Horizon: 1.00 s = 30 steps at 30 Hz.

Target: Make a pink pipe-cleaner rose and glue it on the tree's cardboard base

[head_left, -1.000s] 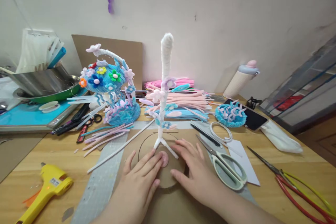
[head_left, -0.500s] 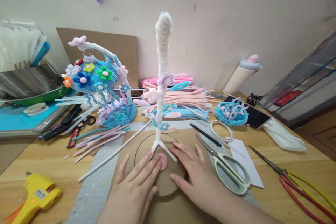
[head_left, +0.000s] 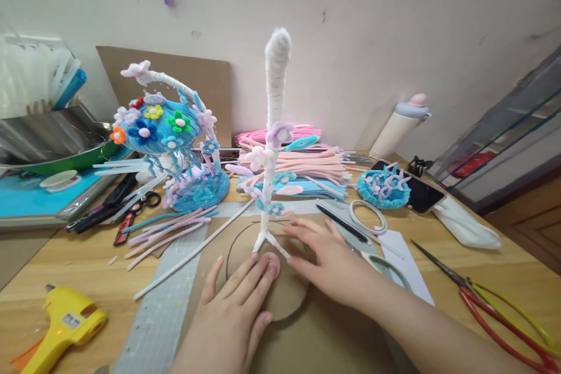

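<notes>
A white wrapped stem (head_left: 275,93) with fuzzy flowers stands upright on brown cardboard (head_left: 302,333), its base split into legs. A circle is drawn around that base. My left hand (head_left: 241,304) lies flat with fingers spread, fingertips on a small pink disc (head_left: 272,266) and beside the left leg. From the right, my right hand (head_left: 326,260) reaches in with fingers apart, thumb at the end of the right leg. Behind my right forearm, green-handled scissors (head_left: 388,266) are partly hidden.
A yellow glue gun (head_left: 70,318) lies front left, red-and-yellow scissors (head_left: 471,292) at right. A flowered blue lamp-like craft (head_left: 160,128) stands back left. Pipe cleaners (head_left: 302,163), a blue woolly ring (head_left: 383,187), a phone (head_left: 425,193) and a bottle (head_left: 398,128) are behind.
My right hand has moved up and slightly left, its thumb now at the right leg's end, and its forearm covers more of the green-handled scissors. The stem's top appears slightly lower and farther right.
</notes>
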Motion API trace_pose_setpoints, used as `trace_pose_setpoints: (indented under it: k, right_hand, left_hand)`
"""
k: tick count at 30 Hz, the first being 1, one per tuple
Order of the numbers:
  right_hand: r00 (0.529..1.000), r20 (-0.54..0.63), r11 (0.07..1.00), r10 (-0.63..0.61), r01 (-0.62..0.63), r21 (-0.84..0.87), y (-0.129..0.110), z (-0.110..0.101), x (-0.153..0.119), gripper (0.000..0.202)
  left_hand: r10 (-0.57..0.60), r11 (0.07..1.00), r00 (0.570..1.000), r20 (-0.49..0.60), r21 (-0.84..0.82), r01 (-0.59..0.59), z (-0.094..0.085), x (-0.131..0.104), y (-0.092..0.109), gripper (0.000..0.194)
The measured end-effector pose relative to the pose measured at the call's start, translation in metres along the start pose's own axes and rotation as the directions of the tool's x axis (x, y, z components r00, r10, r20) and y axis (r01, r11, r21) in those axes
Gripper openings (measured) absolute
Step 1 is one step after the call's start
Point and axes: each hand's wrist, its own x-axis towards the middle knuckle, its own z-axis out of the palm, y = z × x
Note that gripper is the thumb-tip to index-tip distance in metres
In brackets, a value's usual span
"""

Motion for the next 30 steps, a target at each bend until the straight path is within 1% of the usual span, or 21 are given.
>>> trace_pose_setpoints:
  k: [2, 4, 7, 11, 18, 30]
  right_hand:
    - [0.996, -0.093, 0.999, -0.009, 0.013, 0.048, 0.005, 0.005, 0.017, 0.041]
    - [0.993, -0.114, 0.994, -0.021, 0.033, 0.105, 0.009, 0.015, 0.031, 0.041]
    - [0.992, -0.122, 0.992, -0.018, 0.033, 0.121, 0.011, 0.029, 0.042, 0.039]
    - [0.990, -0.141, 0.993, -0.009, 0.026, 0.116, 0.009, 0.036, 0.043, 0.040]
    - [0.993, -0.116, 0.993, -0.017, 0.031, 0.117, 0.014, 0.036, 0.042, 0.046]
    - [0.993, -0.113, 0.990, -0.021, 0.036, 0.133, 0.015, 0.037, 0.040, 0.045]
  left_hand:
    - [-0.008, 1.000, 1.000, 0.012, -0.020, 0.008, 0.001, -0.001, 0.000, 0.061]
    - [-0.016, 0.999, 1.000, 0.025, -0.040, 0.017, 0.000, 0.000, 0.000, 0.062]
    - [-0.021, 0.998, 0.999, 0.031, -0.052, 0.023, -0.001, 0.000, 0.001, 0.063]
    - [-0.016, 0.999, 1.000, 0.019, -0.046, 0.017, 0.000, 0.000, 0.001, 0.064]
    - [-0.022, 0.998, 1.000, 0.013, -0.057, 0.023, 0.002, -0.001, 0.001, 0.062]
    - [-0.027, 0.998, 0.999, 0.030, -0.050, 0.029, 0.001, 0.000, 0.001, 0.061]
